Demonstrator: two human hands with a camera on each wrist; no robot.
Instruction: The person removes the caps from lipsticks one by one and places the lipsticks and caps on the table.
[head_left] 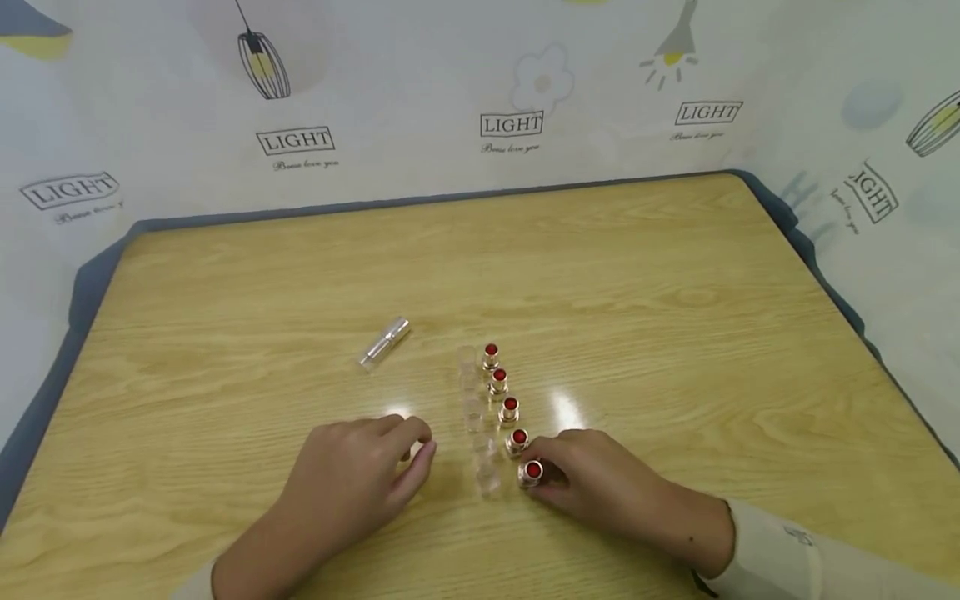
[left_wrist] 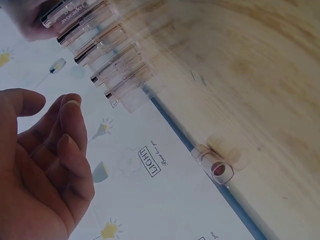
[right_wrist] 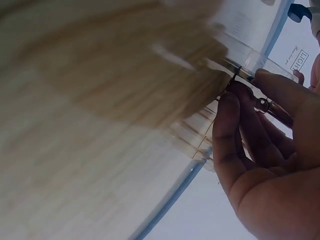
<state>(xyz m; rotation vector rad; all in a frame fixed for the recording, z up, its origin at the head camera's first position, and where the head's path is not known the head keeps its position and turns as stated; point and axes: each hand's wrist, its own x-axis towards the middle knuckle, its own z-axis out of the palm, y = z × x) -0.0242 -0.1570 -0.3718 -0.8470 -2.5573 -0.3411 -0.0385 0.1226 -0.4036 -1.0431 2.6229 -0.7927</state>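
Several open red lipsticks point(head_left: 509, 408) with gold bases stand in a row near the table's front middle. A row of clear caps point(head_left: 473, 413) stands just to their left. My right hand point(head_left: 547, 471) pinches the nearest lipstick point(head_left: 532, 472) at its base; in the right wrist view the fingers point(right_wrist: 235, 115) curl round it, blurred. My left hand point(head_left: 420, 446) rests on the table left of the caps, fingers relaxed. It holds nothing in the left wrist view point(left_wrist: 52, 107), where the lipsticks point(left_wrist: 100, 55) line up beyond it.
A capped lipstick point(head_left: 384, 342) lies on its side to the back left of the row, also in the left wrist view point(left_wrist: 215, 165). The wooden table point(head_left: 675, 292) has dark edges, and a patterned cloth backdrop point(head_left: 510, 83) runs round it.
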